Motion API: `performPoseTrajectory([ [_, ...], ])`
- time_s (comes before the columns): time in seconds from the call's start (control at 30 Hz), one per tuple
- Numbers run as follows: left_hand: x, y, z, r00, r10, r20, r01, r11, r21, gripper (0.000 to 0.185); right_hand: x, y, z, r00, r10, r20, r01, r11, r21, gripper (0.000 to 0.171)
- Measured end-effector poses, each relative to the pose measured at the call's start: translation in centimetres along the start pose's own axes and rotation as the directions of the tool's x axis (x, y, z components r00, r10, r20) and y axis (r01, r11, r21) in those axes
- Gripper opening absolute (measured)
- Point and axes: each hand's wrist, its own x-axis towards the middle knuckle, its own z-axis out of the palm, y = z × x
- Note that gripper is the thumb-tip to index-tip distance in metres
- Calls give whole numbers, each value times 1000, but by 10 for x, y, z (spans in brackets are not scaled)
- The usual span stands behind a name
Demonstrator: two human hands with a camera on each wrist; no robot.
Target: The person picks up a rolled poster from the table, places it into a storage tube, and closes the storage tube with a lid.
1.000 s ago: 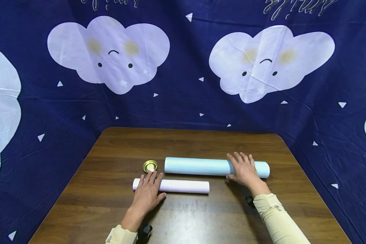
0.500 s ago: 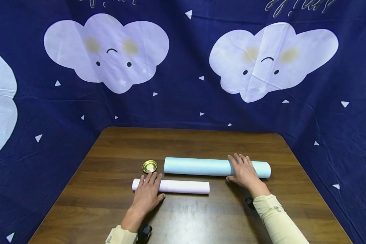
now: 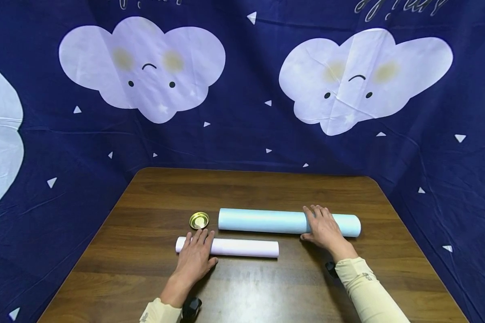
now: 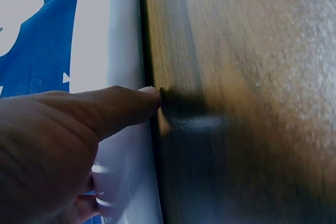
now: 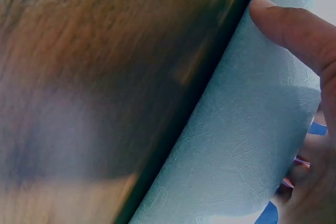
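A narrow white roll [image 3: 244, 247], perhaps of paper, lies crosswise on the wooden table. My left hand [image 3: 194, 258] rests over its left part, fingers extended across it and thumb out to the side. The left wrist view has the thumb [image 4: 128, 106] across the roll, its tip at the near edge. Behind and to the right lies a longer, thicker light-blue roll [image 3: 262, 220]. Over its right part rests my right hand [image 3: 325, 231], fingers reaching over the top. In the right wrist view the thumb [image 5: 286, 24] lies along its textured surface, with the other fingers partly hidden behind it.
A round gold lid-like dish [image 3: 199, 220] with a pale centre sits just beyond my left fingertips, left of the blue roll. Dark blue cloth [image 3: 242, 148] with clouds and triangles hangs behind the table [image 3: 246, 186] and along its sides.
Fingertips of both hands have come slightly nearer to me over the rolls. The rolls and the gold dish keep their places; the head view has shifted a little.
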Motion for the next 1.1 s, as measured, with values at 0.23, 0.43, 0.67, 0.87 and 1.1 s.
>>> performPoseTrajectory([
  [0.23,1,1,-1,1000,-7,19,7,1000,-6,68,0,1,4,1000,-3,-21,3,1000,-10,90],
  [0.43,2,0,1,1000,-8,15,8,1000,-13,67,-1,1,9,999,-6,-31,5,1000,-14,90],
  [0.67,1,0,2,1000,1,2,-1,1000,-4,63,0,2,11,999,-2,-49,1,1000,-13,89],
  [0.87,0,2,0,1000,2,17,-2,1000,-3,57,0,1,12,997,1,-79,-3,1000,-16,88],
  [1.1,-1,1,0,1000,18,1,-18,1000,10,46,-1,1,15,994,-3,-106,1,1000,-24,85],
])
